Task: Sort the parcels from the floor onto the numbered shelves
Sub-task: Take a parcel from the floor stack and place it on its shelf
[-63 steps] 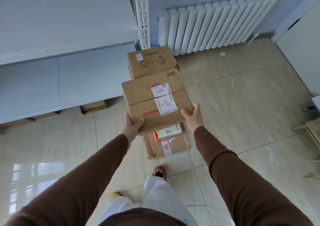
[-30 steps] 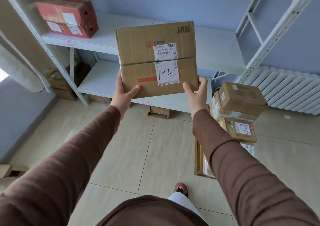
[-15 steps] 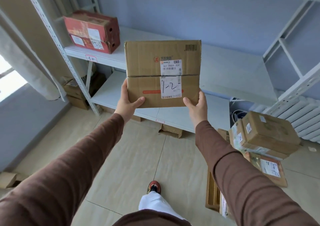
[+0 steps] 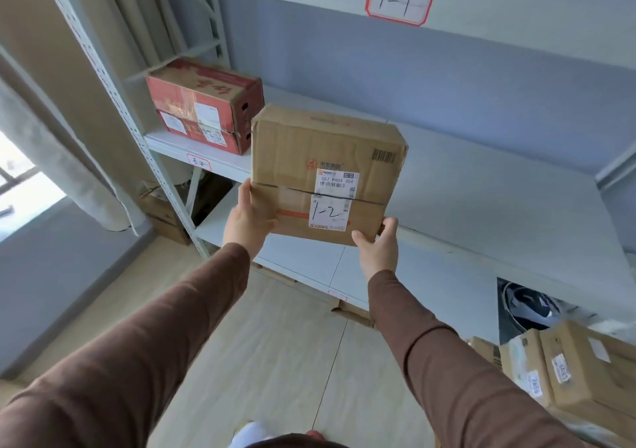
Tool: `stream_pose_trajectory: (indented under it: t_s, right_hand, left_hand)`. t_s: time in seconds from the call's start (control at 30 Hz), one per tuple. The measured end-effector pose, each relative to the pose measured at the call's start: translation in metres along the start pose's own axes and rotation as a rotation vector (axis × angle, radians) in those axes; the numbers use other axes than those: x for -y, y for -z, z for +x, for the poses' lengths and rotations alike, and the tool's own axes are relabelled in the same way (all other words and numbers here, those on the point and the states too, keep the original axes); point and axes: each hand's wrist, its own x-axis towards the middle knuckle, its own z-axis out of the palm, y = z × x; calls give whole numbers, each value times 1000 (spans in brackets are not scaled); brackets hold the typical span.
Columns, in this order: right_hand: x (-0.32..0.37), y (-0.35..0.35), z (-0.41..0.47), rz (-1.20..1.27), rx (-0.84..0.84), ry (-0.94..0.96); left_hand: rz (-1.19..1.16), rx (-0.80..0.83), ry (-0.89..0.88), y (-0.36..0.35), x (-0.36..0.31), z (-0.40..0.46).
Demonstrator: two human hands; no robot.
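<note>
I hold a brown cardboard parcel [image 4: 323, 158] with a white label marked "1-2", up in front of the middle shelf [image 4: 481, 186]. My left hand [image 4: 246, 218] grips its lower left edge and my right hand [image 4: 377, 244] grips its lower right corner. The parcel tilts with its far end over the shelf's front edge. The shelf above carries a red-framed tag [image 4: 399, 2] reading "1-1". A tag [image 4: 199, 162] on the middle shelf's edge is too small to read.
A red carton [image 4: 203, 105] sits at the left end of the middle shelf. A lower shelf [image 4: 309, 262] runs beneath. More parcels [image 4: 564, 368] are stacked on the floor at the right. A perforated upright [image 4: 113, 79] and a curtain [image 4: 51, 151] stand left.
I have come closer to the shelves and the view has tilted up. The parcel has moved forward and up, now reaching over the middle shelf's edge. Both hands keep their grip.
</note>
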Motion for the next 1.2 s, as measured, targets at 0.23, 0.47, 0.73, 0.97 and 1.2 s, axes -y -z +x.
stream_pose_trajectory:
  t_s: [0.23, 0.47, 0.73, 0.97, 1.2]
  right_hand:
    - [15, -61, 49, -38, -41, -40]
    - [23, -118, 87, -71, -121, -112]
    - [23, -155, 109, -65, -130, -125]
    - [15, -161, 127, -84, -116, -103]
    - [18, -165, 132, -117, -98, -44]
  left_hand:
    - [212, -60, -45, -1, 17, 85]
    - [102, -25, -84, -9, 43, 163]
    - [-106, 9, -89, -19, 63, 215]
    - [-118, 57, -70, -21, 77, 243]
    - [-89, 79, -63, -33, 81, 247]
